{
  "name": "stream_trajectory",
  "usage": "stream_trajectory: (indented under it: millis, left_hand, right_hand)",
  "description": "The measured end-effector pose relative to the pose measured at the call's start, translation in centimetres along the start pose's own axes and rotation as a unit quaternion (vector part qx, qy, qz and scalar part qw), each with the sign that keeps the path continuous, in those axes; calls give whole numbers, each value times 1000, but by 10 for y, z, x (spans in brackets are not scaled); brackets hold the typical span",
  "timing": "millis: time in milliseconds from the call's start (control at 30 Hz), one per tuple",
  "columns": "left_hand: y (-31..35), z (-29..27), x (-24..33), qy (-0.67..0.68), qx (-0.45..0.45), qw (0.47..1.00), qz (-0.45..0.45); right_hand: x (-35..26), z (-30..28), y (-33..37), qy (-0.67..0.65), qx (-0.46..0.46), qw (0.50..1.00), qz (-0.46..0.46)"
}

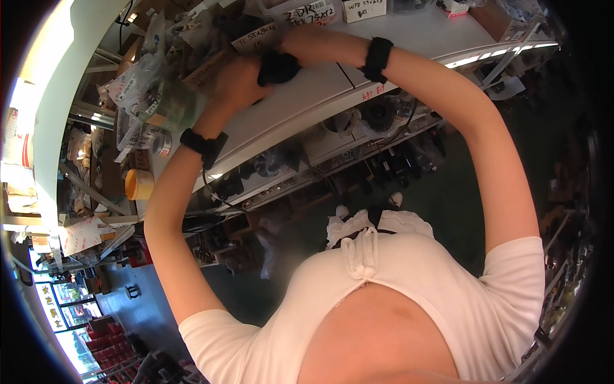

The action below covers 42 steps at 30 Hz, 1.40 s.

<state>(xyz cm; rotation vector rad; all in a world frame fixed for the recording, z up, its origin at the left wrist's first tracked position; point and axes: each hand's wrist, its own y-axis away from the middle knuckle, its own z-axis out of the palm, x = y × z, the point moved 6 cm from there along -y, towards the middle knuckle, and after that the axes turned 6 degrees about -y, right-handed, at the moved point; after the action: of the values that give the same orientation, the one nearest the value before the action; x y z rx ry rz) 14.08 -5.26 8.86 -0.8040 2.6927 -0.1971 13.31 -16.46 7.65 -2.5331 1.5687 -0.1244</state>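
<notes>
My left hand (240,84) is at the shelf's edge, closed on a dark, rounded black part (279,68). Its exact kind is not clear. Coming in from the right, my right hand (304,45) reaches the upper side of the same part. Those fingers are blurred and partly hidden, so their grip cannot be made out. Just beyond both hands stands a cardboard box with a handwritten label (254,40). A black strap sits on each wrist.
A white shelf (409,40) runs across the top, with a clear plastic tub (300,13) and a small white box (364,9) on it. Plastic bags (150,96) crowd the left end. A yellow cup-like container (139,184) stands lower left. Black parts (377,115) fill the shelf below.
</notes>
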Motion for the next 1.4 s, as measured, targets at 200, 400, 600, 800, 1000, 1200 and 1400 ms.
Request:
stream_trajectory:
  millis: [200,400,600,800,1000,1200,1400]
  left_hand:
    - [54,-17,48,31,70,994,82]
    - [55,-12,48,-11,52,995,87]
    - [26,22,17,-38,-44,997,59]
    - [36,33,-13,-118,109,986,-35]
    - [98,9,-17,39,8,997,-68]
    - [160,-21,-24,70,18,997,-38]
    - [154,-20,-29,104,-6,993,-61]
  right_hand:
    - [-40,-16,76,-16,10,999,-45]
    - [-47,-8,62,29,17,997,-63]
    - [-22,0,12,39,-84,996,16]
    - [-21,8,-32,71,-3,997,23]
    - [-65,12,-23,-16,-10,1000,-15]
    - [-125,21,-28,-30,9,999,-41]
    - [-142,26,-6,-19,110,993,-31]
